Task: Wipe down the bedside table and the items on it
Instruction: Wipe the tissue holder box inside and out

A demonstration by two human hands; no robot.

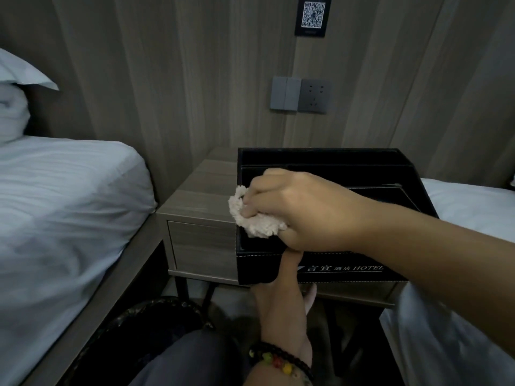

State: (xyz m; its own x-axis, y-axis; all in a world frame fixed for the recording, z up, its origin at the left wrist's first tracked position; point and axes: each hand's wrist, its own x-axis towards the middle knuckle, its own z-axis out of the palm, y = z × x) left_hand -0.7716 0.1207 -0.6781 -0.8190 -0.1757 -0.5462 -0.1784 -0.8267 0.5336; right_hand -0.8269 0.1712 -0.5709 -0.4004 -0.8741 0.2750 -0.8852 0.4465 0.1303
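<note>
The bedside table [195,188] stood between two beds, against the wall panel. An organizer box [328,270] sat on its right part. Behind, a switch [285,93] and socket [314,96] were mounted, a QR plaque [313,15] above them. A bin [133,316] stood in front, lower left.

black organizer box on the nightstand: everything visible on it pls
The black organizer box looks like leather with pale stitching along its edges and white hotel lettering on the front wall. It is open-topped and divided into several dark compartments, contents not discernible. It sits upright over the right part of the bedside table. The left hand holds its front wall; the right hand presses a beige cloth on its front-left rim.
</note>
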